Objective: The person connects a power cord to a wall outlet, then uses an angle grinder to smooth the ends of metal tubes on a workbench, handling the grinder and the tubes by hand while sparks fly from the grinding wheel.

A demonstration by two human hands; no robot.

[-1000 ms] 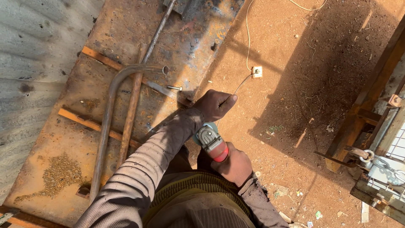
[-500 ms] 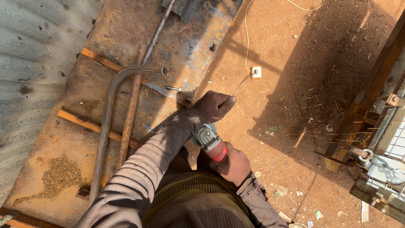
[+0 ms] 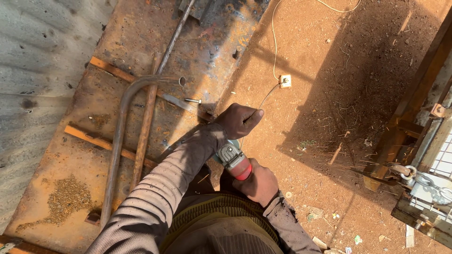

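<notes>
My right hand [image 3: 258,183] is closed around the red rear grip of an angle grinder [image 3: 232,159], whose grey head points up and left under my left forearm. My left hand [image 3: 238,121] is closed near the tool's front at the edge of a rusty steel table [image 3: 197,47]; what it grips is hidden beneath the fingers. The grinder's thin cord [image 3: 266,97] runs up to a small white socket [image 3: 285,81] on the red dirt ground. A bent grey pipe [image 3: 120,136] lies on the table to the left of my arms.
Rusty flat bars [image 3: 143,131] and a long thin rod [image 3: 172,40] lie across the table, with a bolt [image 3: 192,100] and a pile of filings [image 3: 66,200]. A corrugated sheet [image 3: 33,70] is at left. A rusty metal frame with mesh [image 3: 423,141] stands at right.
My left hand has shifted slightly up and left along the table edge. The grinder and my right hand stay almost in place.
</notes>
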